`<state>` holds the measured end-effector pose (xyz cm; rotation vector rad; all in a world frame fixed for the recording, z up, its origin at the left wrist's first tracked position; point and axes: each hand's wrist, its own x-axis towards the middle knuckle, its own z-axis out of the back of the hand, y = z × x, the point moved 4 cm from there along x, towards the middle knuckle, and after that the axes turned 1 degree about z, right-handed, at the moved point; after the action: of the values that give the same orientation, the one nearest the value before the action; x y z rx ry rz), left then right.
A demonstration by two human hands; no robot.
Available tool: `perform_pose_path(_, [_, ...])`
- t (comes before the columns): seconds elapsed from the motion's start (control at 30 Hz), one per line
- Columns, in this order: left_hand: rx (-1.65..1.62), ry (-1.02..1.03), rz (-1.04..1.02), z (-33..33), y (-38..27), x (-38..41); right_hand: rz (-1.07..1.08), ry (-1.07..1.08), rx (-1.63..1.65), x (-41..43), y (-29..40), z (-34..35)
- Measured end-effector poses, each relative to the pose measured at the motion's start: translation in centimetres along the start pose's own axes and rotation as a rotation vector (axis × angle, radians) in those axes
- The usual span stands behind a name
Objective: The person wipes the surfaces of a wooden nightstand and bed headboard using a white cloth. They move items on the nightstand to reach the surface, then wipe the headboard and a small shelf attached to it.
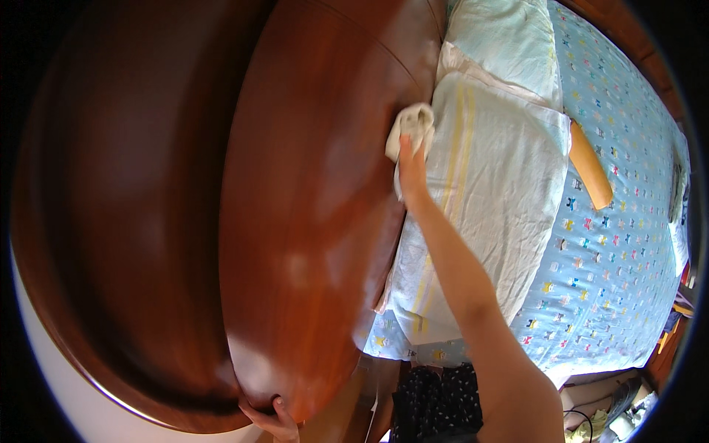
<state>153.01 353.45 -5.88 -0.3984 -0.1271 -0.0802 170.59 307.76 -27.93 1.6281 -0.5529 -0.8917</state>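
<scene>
My right hand (412, 169) presses a folded white cloth (411, 124) against the lower part of a glossy reddish-brown wooden headboard (299, 194). The cloth sits where the wood meets a white towel with yellow stripes (498, 188) spread over a pillow. At the bottom, my left hand (271, 423) grips the headboard's near end, its thumb on the front face and other fingers around the edge. Light reflects off the polished panel.
Another pale pillow (501, 50) lies beyond the towel. A tan curved object (591, 166) rests on the blue printed bedsheet (592, 266). Assorted items (609, 407) lie beside the bed at lower right. A pale wall (61, 376) borders the headboard.
</scene>
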Motion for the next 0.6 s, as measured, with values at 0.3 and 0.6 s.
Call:
perform_pose_path(0.3, [-0.074, -0.004, 0.078, 0.1, 0.2, -0.2, 0.169, 0.595, -0.251, -42.7, -3.5, -2.0])
perform_pose_path(0.6, [-0.051, 0.006, 0.085, 0.6, 0.4, -0.5, 0.669, 0.251, -0.364, -23.3, 3.5, -4.7])
